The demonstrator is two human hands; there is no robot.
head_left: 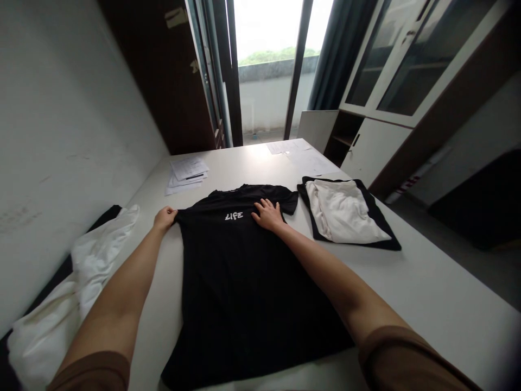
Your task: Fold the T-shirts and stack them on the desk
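Note:
A black T-shirt [240, 293] with white lettering lies spread on the white table, its neck toward the far side and its hem toward me. My left hand [165, 217] pinches the end of the shirt's left sleeve, fingers closed on the cloth. On the right side of the chest my right hand [268, 215] rests flat, with its fingers spread over the fabric near the lettering. The right sleeve lies just beyond that hand.
Folded white and black clothes [342, 212] lie to the right. More white and black clothing [93, 255] is heaped along the left wall. Papers with a pen [187, 174] sit at the far left, and loose sheets [305, 157] at the far right. A glass-doored cabinet [391, 65] stands beyond.

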